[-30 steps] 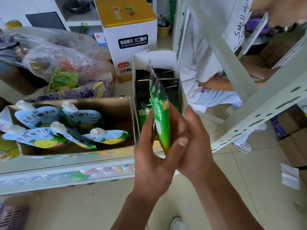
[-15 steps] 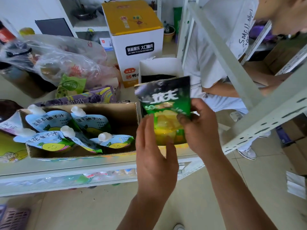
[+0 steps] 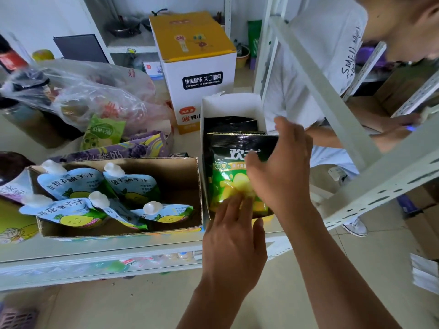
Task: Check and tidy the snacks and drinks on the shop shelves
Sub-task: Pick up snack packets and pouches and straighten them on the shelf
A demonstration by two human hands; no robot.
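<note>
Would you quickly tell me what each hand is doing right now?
Left hand: open, straight fingers touching the chip bag low on its front.
Right hand: holding the chip bag by its right side.

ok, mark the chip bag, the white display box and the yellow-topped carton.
chip bag (image 3: 222, 178): head view, green front panel below the logo.
white display box (image 3: 232, 104): head view, inside of its back wall.
yellow-topped carton (image 3: 190, 36): head view, its yellow top face.

Your right: person in white printed T-shirt (image 3: 316, 58), white sneaker (image 3: 355, 227) on beige tiled floor (image 3: 142, 305). Behind your shelf: dark pan (image 3: 123, 27), small pot (image 3: 243, 60). Brown cartons (image 3: 424, 227) far right.
</note>
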